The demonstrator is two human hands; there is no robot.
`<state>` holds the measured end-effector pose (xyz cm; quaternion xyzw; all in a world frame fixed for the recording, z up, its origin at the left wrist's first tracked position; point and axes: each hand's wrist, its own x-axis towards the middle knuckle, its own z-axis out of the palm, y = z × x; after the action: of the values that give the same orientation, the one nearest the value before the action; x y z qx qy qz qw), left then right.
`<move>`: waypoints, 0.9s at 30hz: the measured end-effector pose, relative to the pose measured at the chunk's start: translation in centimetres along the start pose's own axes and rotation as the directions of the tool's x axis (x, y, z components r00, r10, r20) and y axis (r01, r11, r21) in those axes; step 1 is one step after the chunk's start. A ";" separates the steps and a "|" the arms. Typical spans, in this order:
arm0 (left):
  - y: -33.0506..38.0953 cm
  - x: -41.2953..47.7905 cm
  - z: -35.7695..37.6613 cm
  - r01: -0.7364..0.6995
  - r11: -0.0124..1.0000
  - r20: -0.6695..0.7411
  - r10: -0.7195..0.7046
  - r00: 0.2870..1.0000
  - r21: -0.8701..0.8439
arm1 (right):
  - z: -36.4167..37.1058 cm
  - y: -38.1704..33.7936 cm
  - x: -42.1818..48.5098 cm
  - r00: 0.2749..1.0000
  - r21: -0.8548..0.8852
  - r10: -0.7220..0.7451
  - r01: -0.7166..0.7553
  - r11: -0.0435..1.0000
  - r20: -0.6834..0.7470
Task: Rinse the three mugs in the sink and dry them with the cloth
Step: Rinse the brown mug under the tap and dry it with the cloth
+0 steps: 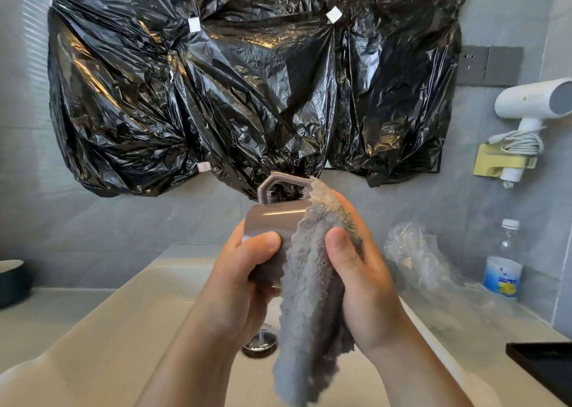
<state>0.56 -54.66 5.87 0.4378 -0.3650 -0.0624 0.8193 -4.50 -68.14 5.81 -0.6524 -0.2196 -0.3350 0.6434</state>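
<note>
A taupe mug (pixel 266 220) with an angular handle pointing up is held above the white sink (pixel 130 323). My left hand (pixel 244 270) grips the mug's body, thumb across its side. My right hand (pixel 359 279) holds a grey fluffy cloth (pixel 309 307) against the mug's right side, thumb on the cloth and fingers behind it. The cloth covers the mug's right part and hangs down over the basin. No other mug is clearly in view.
A metal drain plug (pixel 259 341) sits in the basin. A dark bowl (pixel 12 278) stands on the counter at left. On the right are crumpled clear plastic (pixel 414 255), a water bottle (pixel 503 262) and a black object (pixel 541 366). Black plastic (pixel 247 75) covers the wall; a hair dryer (pixel 532 103) hangs at right.
</note>
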 end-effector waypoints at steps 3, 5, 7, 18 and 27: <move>-0.1 -0.2 0.3 0.001 1.000 0.059 -0.002 0.998 0.006 | -0.2 -0.1 0.0 0.986 -0.026 0.018 -0.022 0.999 -0.164; -0.2 -0.2 0.3 0.007 1.000 0.081 -0.007 0.997 0.002 | -0.4 0.0 0.0 0.972 -0.014 0.061 -0.066 0.998 -0.228; -0.4 -0.2 0.4 0.009 1.000 0.093 -0.010 0.996 0.015 | -0.7 -0.3 0.2 0.959 -0.001 0.083 -0.087 0.996 -0.270; 0.0 0.3 0.1 0.230 0.897 -0.096 -0.285 0.954 -0.379 | 0.2 0.4 -0.1 0.994 0.010 -0.006 0.007 1.000 -0.105; 0.4 0.2 0.4 0.307 0.816 0.033 -0.334 0.942 -0.489 | -0.3 -0.1 0.0 0.984 -0.007 -0.069 0.069 0.998 -0.165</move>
<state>0.41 -54.81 6.40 0.2737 -0.2362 -0.2774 0.8901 -4.58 -68.46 5.89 -0.6149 -0.1880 -0.4100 0.6469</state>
